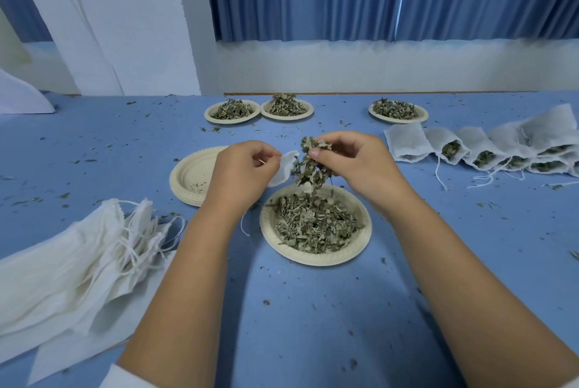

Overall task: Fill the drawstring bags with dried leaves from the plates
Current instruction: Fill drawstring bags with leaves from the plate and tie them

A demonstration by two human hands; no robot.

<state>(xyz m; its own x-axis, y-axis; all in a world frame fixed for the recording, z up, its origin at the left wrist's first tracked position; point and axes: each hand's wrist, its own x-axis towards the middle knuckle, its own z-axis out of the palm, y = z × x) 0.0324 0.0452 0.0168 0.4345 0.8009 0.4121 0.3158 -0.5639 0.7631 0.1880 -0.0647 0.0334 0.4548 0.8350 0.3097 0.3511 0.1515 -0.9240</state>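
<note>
My left hand [241, 168] pinches a small white drawstring bag [283, 168] above the table, its string dangling below. Right beside it, my right hand [351, 159] grips a clump of dried leaves [308, 162] at the bag's mouth; some leaves hang down loose. Directly under both hands sits a paper plate [363, 240] heaped with dried leaves [313, 224].
A stack of emptied plates [188, 177] lies to the left. Three leaf-filled plates [232, 110] [286, 107] [396, 110] stand at the back. Several filled bags [482, 149] line the right side; a pile of flat bags [72, 262] lies front left. Leaf crumbs dot the blue table [313, 309].
</note>
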